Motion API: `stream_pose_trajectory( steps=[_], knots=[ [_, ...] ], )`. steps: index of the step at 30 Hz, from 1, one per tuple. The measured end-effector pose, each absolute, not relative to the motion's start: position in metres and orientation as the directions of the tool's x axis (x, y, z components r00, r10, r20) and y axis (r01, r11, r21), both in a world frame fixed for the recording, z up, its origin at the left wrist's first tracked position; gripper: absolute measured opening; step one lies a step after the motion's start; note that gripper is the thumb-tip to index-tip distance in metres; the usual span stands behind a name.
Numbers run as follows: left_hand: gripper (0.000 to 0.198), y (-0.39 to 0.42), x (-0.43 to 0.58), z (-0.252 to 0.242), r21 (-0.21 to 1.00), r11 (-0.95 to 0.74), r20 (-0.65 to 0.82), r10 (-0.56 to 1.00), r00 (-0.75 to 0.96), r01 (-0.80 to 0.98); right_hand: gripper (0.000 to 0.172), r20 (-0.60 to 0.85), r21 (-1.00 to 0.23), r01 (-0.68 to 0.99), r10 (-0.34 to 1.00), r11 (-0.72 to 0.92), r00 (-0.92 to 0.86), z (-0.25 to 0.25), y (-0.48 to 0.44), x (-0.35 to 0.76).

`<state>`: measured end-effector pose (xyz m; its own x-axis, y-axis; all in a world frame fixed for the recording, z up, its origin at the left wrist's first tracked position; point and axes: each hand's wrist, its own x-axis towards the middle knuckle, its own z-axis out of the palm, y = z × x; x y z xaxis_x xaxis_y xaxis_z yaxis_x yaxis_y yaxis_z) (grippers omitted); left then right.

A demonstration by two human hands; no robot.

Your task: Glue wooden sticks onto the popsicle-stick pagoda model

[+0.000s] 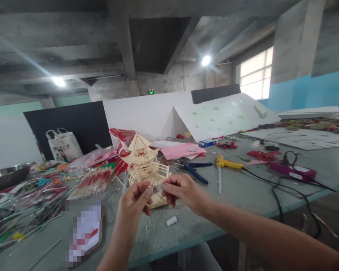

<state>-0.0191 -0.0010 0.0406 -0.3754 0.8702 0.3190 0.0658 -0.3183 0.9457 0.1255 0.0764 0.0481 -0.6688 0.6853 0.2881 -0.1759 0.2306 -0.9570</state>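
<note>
My left hand [134,207] and my right hand [183,192] meet in front of me, and both pinch the ends of a short pale stick [157,188] between thumb and fingers. Just behind the hands stands a small pagoda model [143,160] built of thin wooden sticks, on the grey table [243,195]. A small white piece [171,221] lies on the table below my right hand.
Blue pliers [194,171] and a yellow glue gun [228,163] with black cables [282,188] lie to the right. Packs of sticks [92,182] and plastic wrappers [22,207] crowd the left. A steel bowl [7,175], a white tote bag [63,145], pink paper [180,150] and white boards [223,114] stand behind.
</note>
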Motion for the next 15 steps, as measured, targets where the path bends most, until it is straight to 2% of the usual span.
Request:
stream_pose_trajectory(
  steps=[4,7,8,10,13,15],
  knots=[
    [0.03,0.0,-0.023,0.032,0.956,-0.252,0.288,0.897,-0.336,0.147,0.034,0.184,-0.976,-0.214,0.696,0.044,-0.694,0.043,0.072,0.126],
    [0.028,-0.001,-0.025,0.015,0.97,-0.187,0.223,0.936,-0.271,0.153,0.035,0.143,-0.984,-0.177,0.701,0.024,-0.698,0.027,0.072,0.126],
    [0.028,-0.002,-0.026,0.009,0.972,-0.161,0.202,0.946,-0.254,0.174,0.034,0.142,-0.989,-0.127,0.702,0.074,-0.697,0.02,0.073,0.128],
    [0.027,-0.004,-0.03,-0.005,0.955,-0.128,0.198,0.946,-0.256,0.267,0.028,0.212,-0.953,0.022,0.719,0.301,-0.662,0.006,0.076,0.133],
    [0.025,-0.004,-0.041,-0.018,0.874,-0.156,0.316,0.902,-0.293,0.461,0.017,0.46,-0.69,0.258,0.686,0.676,-0.565,-0.009,0.084,0.142],
    [0.024,-0.001,-0.051,-0.019,0.809,-0.192,0.397,0.875,-0.277,0.555,0.014,0.55,-0.551,0.337,0.636,0.763,-0.541,-0.012,0.091,0.144]
  ],
)
